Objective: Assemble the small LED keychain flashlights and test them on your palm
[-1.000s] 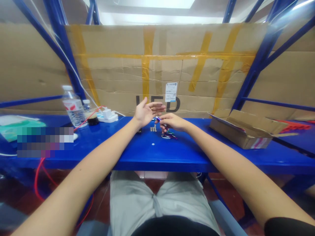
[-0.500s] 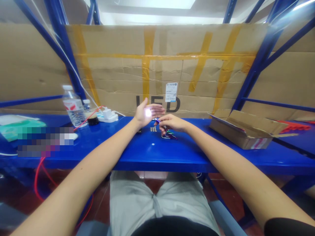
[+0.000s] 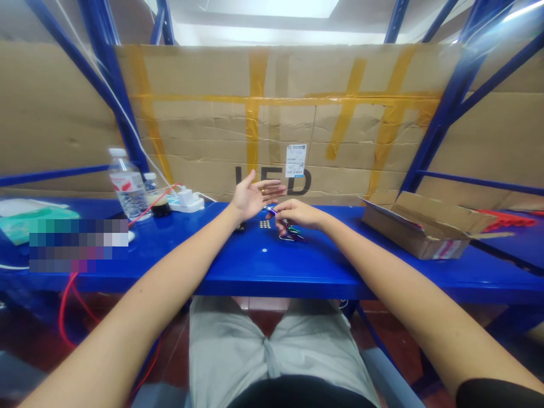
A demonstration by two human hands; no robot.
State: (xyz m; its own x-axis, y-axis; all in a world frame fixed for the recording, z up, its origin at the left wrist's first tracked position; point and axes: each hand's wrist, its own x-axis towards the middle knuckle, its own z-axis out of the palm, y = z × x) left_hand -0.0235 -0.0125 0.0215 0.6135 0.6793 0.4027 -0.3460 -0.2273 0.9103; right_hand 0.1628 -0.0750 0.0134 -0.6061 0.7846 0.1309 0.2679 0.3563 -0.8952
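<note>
My left hand is held up over the blue shelf table, palm facing right, fingers stretched out and empty. My right hand is closed around a small purple keychain flashlight, its tip aimed at the left palm. Under that hand lie a few more small coloured flashlights with carabiner clips. A cluster of small button batteries sits on the table between the hands, beside a small dark piece.
An open cardboard box stands at the right. At the left are a water bottle, a dark jar, a white power strip with a red cable. A taped cardboard wall backs the table.
Half a second ago a bright light spot shone on my left palm; now it is gone. Both hands stay almost where they were.
</note>
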